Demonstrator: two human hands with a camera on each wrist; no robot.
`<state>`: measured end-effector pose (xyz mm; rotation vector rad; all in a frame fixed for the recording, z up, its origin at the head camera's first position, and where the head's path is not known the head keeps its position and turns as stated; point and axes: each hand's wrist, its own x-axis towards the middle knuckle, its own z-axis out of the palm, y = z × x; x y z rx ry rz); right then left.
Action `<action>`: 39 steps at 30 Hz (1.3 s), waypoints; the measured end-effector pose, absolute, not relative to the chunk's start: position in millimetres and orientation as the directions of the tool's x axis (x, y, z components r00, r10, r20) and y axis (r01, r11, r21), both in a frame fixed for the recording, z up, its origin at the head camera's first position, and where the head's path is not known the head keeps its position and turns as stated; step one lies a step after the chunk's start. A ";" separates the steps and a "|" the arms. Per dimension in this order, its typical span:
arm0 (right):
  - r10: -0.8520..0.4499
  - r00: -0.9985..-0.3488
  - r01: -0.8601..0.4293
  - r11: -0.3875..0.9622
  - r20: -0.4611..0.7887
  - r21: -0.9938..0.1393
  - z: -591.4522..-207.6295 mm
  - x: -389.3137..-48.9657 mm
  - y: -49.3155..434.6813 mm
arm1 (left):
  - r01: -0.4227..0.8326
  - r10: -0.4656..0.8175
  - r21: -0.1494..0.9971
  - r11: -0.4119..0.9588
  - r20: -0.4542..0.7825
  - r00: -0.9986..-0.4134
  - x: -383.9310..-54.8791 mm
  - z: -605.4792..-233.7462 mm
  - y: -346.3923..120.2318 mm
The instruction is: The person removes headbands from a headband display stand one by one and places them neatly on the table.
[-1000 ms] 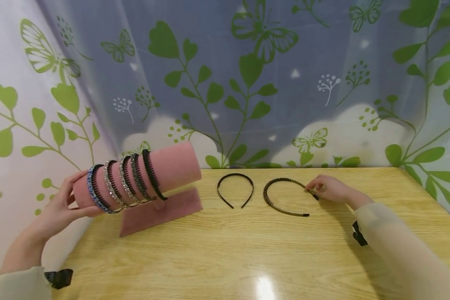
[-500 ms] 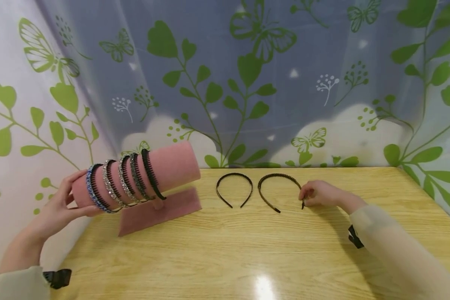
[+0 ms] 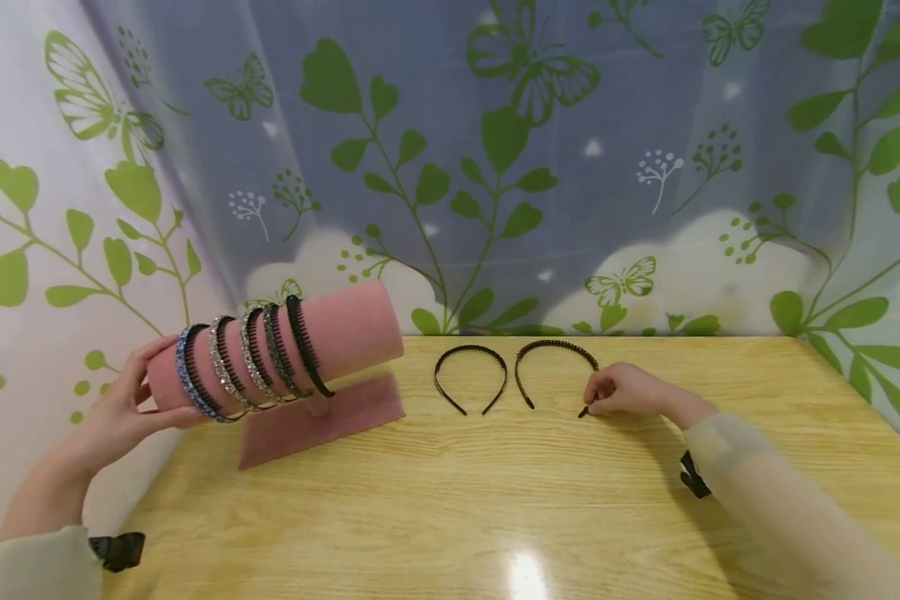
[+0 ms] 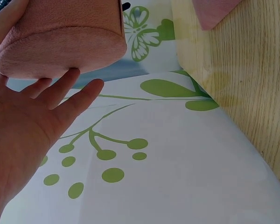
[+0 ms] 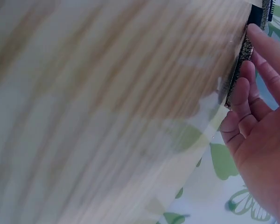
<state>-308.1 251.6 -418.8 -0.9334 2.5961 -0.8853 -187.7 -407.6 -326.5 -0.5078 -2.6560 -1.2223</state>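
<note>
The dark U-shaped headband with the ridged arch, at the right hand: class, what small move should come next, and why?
Probably, the right hand should release the dark ridged headband: the hand pinches one end, yet the headband already sits beside the thin black U-shaped headband on the light wooden table, both opening roughly the same way.

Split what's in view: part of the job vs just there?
Part of the job:
stand, left hand gripping its end
five headbands on the stand
held headband, one end in the right hand
loose headband, untouched but probably included

Just there:
table, as work surface
curtain behind
black wrist pieces
</note>
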 end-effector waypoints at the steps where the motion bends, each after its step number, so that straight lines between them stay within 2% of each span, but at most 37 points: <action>1: -0.643 -0.765 -0.496 0.613 -0.024 -0.614 -418.6 -308.5 250.3 | 0.371 0.230 0.703 0.607 0.292 -0.928 -187.4 -326.9 -407.4; 7: -0.641 -0.767 -0.489 0.625 -0.042 -0.608 -416.8 -308.8 246.4 | 0.364 0.225 0.700 0.614 0.287 -0.931 -187.0 -328.2 -407.3; 13: -0.605 -0.796 -0.462 0.633 -0.025 -0.621 -412.2 -308.4 244.9 | 0.362 0.227 0.698 0.618 0.282 -0.932 -187.1 -327.7 -407.6; 24: -0.520 -0.828 -0.505 0.532 0.208 -0.680 -356.4 -304.4 195.4 | 0.353 0.230 0.716 0.603 0.268 -0.936 -184.9 -324.8 -405.1; 28: -0.535 -0.815 -0.518 0.500 0.223 -0.694 -330.5 -304.7 159.8 | 0.336 0.218 0.721 0.606 0.256 -0.942 -186.4 -325.2 -406.0; 39: -0.621 -0.705 -0.659 0.394 0.343 -0.641 -283.6 -306.4 50.1 | 0.327 0.227 0.746 0.580 0.238 -0.944 -185.7 -322.7 -405.8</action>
